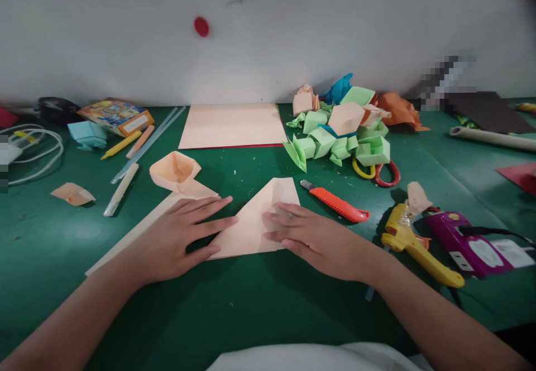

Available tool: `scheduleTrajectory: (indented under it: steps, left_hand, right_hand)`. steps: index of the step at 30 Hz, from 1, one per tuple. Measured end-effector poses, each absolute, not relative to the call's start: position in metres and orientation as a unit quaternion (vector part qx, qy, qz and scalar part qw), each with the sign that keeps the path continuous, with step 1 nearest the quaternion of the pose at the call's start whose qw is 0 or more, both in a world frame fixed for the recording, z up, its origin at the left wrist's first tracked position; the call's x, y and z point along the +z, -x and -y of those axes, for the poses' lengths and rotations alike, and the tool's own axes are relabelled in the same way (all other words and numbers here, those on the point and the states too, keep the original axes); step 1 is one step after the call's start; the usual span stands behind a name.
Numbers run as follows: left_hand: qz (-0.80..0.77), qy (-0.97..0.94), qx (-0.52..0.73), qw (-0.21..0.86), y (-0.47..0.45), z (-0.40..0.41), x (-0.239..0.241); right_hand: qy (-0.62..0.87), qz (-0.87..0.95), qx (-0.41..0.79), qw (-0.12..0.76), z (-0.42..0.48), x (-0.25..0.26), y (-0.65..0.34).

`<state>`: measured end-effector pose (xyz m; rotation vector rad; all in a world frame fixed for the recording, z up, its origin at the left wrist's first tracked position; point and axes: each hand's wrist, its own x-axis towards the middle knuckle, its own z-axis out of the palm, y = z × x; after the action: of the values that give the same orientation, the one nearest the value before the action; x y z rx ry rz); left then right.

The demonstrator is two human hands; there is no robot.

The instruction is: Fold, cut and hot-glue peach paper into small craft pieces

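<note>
A peach sheet of paper (247, 226), folded over along a slanting edge, lies on the green table in front of me. My right hand (314, 237) rests on its right part, fingers stretched out over the fold. With fingers spread, my left hand (184, 237) touches the sheet's left edge with its fingertips. Beneath that palm lies a long peach paper strip (129, 237), partly hidden by the hand. Just beyond the strip sits an open folded peach paper box (175, 171). An orange utility knife (339, 203) lies to the right of the folded sheet.
Stacked peach paper (232, 125) lies by the wall. Folded green paper pieces (322, 142) are heaped right of it, beside scissors (387, 174). A yellow glue gun (412, 242) and purple power strip (473, 245) occupy the right; crayons (121, 145) and a white cable (58, 153) the left.
</note>
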<state>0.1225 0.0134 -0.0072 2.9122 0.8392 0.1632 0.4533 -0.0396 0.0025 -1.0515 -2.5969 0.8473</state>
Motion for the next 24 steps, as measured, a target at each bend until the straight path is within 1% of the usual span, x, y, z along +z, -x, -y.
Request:
scheduleTrajectory:
  steps: [6,18,24]
  left_hand:
    - [-0.276,-0.958,0.047,0.06,-0.123,-0.015,-0.009]
    - [-0.259,-0.962,0.069,0.058,-0.117,-0.025,-0.02]
    - [-0.267,-0.959,0.069,0.058,-0.118,-0.023,-0.02]
  right_hand:
    - [0.366,0.87,0.311,0.116,0.039,0.005,-0.454]
    - [0.37,0.879,0.286,0.094,0.037,0.001,-0.454]
    - [0.375,0.869,0.303,0.112,0.037,0.001,-0.454]
